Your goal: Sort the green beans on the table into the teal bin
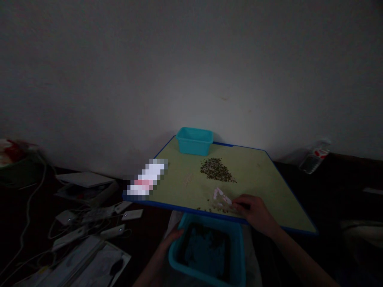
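My left hand (172,238) grips the left rim of a blue plastic basin (176,261) below the front edge of the board. Dark bits lie inside this basin; the dim light hides what they are. My right hand (254,209) is closed over the front right of the board (278,203), its fingers pinched on a bent pink-and-white strip (223,195). Small dark grains (214,209) lie scattered by the strip along the front edge. Farther back is a larger pile of mixed dark and pale grains (217,169). A small patch of pale grains (187,179) lies to its left.
A second blue basin (194,145) stands at the board's back edge by the wall. On the left of the board lies a bright, blurred-out phone-like rectangle (146,179). Chargers and cables (98,215) clutter the floor at left. A clear package (315,157) is at right.
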{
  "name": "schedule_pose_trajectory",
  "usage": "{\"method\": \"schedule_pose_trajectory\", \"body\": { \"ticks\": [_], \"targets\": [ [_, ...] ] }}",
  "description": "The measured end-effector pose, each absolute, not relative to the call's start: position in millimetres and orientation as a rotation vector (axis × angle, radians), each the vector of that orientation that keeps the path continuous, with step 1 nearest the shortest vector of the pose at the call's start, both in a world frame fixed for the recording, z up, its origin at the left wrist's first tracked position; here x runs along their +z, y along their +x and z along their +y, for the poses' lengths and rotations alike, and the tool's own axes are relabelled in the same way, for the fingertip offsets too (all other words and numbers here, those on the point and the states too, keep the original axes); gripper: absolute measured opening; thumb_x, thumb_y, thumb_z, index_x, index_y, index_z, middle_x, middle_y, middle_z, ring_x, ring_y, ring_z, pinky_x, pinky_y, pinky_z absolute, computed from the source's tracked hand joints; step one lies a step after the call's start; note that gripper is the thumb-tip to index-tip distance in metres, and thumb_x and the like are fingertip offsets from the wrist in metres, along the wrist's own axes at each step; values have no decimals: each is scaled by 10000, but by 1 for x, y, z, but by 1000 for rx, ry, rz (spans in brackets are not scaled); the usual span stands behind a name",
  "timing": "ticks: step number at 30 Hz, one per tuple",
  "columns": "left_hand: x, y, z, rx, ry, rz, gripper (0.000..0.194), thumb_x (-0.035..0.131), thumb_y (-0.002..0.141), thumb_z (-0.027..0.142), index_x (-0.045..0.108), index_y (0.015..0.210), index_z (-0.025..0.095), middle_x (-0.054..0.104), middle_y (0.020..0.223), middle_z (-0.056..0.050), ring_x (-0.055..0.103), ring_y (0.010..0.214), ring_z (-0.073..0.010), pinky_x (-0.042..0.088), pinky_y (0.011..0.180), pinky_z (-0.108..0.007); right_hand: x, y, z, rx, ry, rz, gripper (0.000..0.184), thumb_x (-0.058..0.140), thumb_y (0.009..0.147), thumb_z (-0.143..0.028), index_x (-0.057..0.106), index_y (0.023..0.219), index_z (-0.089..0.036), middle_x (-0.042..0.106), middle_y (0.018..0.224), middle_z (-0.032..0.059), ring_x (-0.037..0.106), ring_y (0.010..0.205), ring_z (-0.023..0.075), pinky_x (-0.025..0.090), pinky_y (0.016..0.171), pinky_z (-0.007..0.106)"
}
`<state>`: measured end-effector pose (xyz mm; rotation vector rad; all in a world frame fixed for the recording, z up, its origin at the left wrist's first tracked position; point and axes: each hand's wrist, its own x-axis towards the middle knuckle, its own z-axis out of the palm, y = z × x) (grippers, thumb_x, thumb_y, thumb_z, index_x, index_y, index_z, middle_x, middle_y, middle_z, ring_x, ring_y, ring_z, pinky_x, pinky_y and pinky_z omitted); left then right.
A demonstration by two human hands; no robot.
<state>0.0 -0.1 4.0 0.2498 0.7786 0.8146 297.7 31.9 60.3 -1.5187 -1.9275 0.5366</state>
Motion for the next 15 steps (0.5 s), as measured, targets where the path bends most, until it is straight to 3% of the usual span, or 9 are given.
{"method": "schedule_pose_trajectory", "body": {
  "ticks": [3, 11, 15],
  "targets": [
    [1, -1, 1, 841, 234, 738, 679, 645, 837, 285, 412, 1457, 137, 737, 1213, -175, 710, 1054, -359, 483, 992, -490, 61, 296, 31, 567, -1509, -1940, 205, 578, 881, -261, 779, 871, -222, 737, 839, 56, 668, 761, 194, 502, 712, 298],
    [-9, -2, 1, 801, 262, 698, 605, 624, 860, 310, 481, 1406, 92, 782, 1098, -174, 735, 985, -360, 513, 944, -499, 64, 289, 25, 652, -1480, -1932, 183, 590, 871, -235, 771, 843, -227, 730, 818, 35, 667, 767, 183, 492, 707, 283],
    [-4, 0, -1, 823, 273, 663, 601, 619, 859, 290, 477, 1415, 112, 767, 1146, -168, 702, 1071, -368, 510, 952, -498, 61, 291, 25, 681, -1483, -1913, 188, 587, 871, -272, 769, 854, -233, 741, 830, 35, 674, 772, 194, 507, 717, 297]
  ]
}}
